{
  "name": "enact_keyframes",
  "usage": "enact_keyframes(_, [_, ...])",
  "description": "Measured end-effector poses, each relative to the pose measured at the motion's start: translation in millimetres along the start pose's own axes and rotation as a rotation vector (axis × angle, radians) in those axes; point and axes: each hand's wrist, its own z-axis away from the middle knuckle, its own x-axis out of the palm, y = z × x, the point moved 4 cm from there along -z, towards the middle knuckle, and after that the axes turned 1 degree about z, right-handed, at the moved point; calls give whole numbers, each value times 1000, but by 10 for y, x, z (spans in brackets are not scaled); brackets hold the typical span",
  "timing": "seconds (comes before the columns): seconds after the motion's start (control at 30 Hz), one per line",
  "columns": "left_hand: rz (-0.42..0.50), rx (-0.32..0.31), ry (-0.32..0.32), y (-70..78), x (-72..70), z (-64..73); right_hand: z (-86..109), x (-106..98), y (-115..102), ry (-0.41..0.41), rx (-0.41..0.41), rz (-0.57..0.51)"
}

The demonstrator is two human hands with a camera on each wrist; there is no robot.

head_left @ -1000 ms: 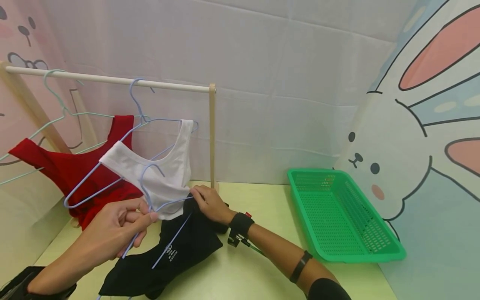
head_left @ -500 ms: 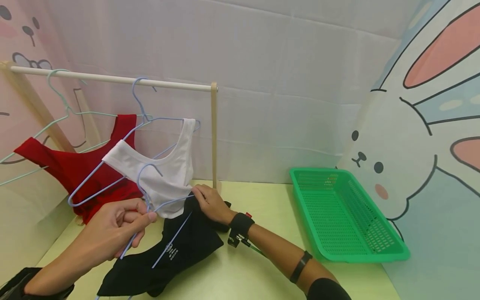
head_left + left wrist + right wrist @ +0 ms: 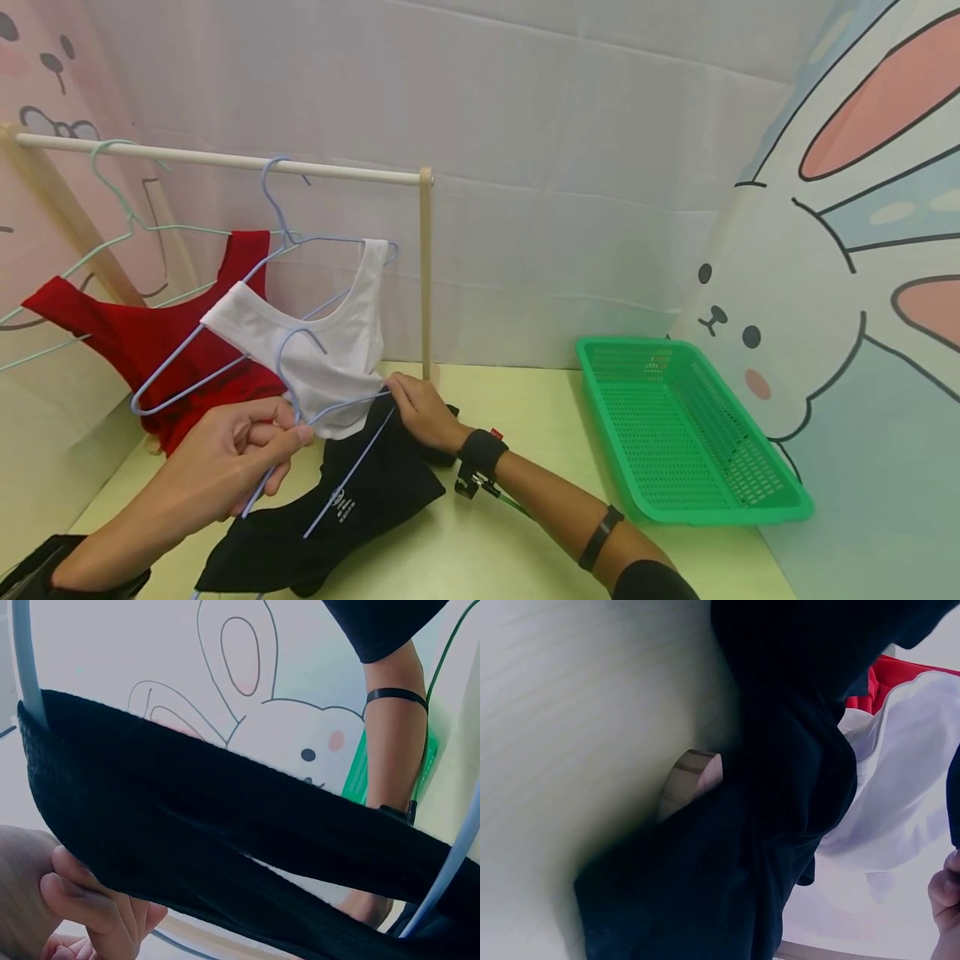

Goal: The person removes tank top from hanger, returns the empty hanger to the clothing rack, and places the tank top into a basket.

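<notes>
My left hand pinches a light blue wire hanger just below its hook. A black sleeveless top with small white print is draped on this hanger, low over the table. Its near strap loops round one hanger arm, as the left wrist view shows with the black fabric beside my fingers. At the hanger's far end, my right hand pinches the top's other strap against the wire. The right fingertips are partly hidden. In the right wrist view the black fabric fills the middle.
Behind the hands stands a rack with a white rail. From it hang a white top on a blue hanger and a red top on a green one. A green plastic basket sits on the table at right.
My right hand has shifted very slightly right at the hanger's end, and a little more of the lower wire shows over the black fabric. My left hand holds its place.
</notes>
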Motion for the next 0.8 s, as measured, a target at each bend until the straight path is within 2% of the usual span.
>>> enact_keyframes(0.3, [0, -14, 0, -13, -11, 16, -5, 35, 7, -7, 5, -7])
enact_keyframes(0.8, [10, -11, -23, -13, -10, 34, 30, 21, 19, 73, 32, -73])
